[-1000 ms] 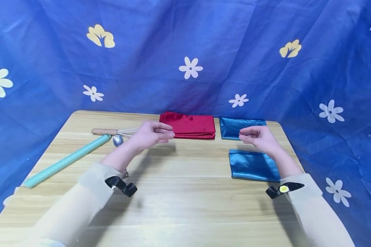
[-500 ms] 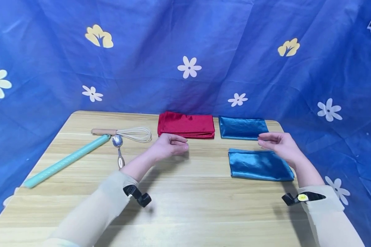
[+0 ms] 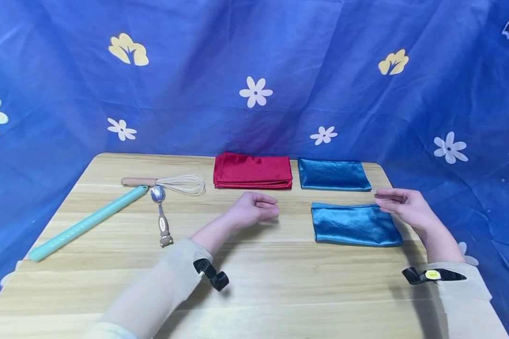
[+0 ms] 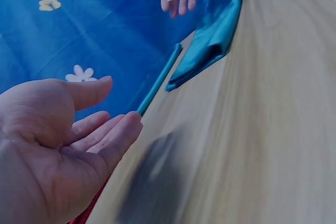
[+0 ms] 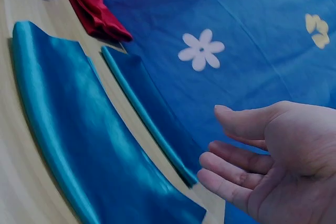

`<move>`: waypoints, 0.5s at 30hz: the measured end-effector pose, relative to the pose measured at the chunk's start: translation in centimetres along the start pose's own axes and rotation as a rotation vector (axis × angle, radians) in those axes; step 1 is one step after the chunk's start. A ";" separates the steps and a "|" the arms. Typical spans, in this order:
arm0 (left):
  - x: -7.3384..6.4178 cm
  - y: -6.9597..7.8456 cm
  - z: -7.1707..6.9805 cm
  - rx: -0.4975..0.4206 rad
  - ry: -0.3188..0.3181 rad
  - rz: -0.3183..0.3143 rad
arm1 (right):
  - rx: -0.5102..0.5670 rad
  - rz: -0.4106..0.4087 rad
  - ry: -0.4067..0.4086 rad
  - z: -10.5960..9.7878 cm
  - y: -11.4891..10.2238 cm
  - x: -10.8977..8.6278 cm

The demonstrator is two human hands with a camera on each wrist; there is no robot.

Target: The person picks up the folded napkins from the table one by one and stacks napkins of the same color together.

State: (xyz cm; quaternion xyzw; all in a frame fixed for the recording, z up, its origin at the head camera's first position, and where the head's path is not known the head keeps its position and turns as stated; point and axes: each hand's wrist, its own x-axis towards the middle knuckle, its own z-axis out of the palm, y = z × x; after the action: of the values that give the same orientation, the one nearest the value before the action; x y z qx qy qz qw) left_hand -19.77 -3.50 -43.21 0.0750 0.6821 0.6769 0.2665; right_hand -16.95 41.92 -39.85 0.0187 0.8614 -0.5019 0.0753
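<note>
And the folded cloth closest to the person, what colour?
The folded cloth is glossy blue, no print visible; best in the head view.

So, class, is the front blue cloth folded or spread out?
Folded. The front blue cloth lies as a neat rectangle, a second layer showing along its far edge.

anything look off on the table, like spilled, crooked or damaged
Nothing looks spilled or damaged. One small oddity: the front blue cloth seems folded unevenly, with a strip of another layer showing at its far edge.
</note>
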 end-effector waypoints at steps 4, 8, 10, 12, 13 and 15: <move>0.6 -0.4 1.3 -0.019 -0.022 -0.004 | -0.080 0.036 0.019 -0.9 1.0 -0.1; 1.4 -0.7 2.4 -0.022 -0.026 0.000 | -0.112 0.057 0.033 -1.3 2.0 -0.2; 1.9 -0.8 2.9 -0.017 -0.022 0.002 | -0.125 0.067 0.039 -1.4 2.4 -0.4; 2.2 -0.9 3.5 -0.031 -0.021 0.004 | -0.134 0.071 0.045 -1.6 2.7 -0.5; 2.4 -0.9 3.7 -0.042 -0.023 0.003 | -0.139 0.069 0.046 -1.7 2.8 -0.6; 2.8 -1.1 4.2 -0.063 -0.022 0.000 | -0.142 0.063 0.050 -1.8 3.1 -0.6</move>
State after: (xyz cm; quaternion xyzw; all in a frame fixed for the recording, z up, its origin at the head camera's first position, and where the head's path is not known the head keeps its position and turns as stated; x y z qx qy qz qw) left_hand -19.90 1.40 -44.74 0.0741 0.6574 0.6971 0.2764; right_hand -16.18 45.05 -41.54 0.0530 0.8955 -0.4362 0.0706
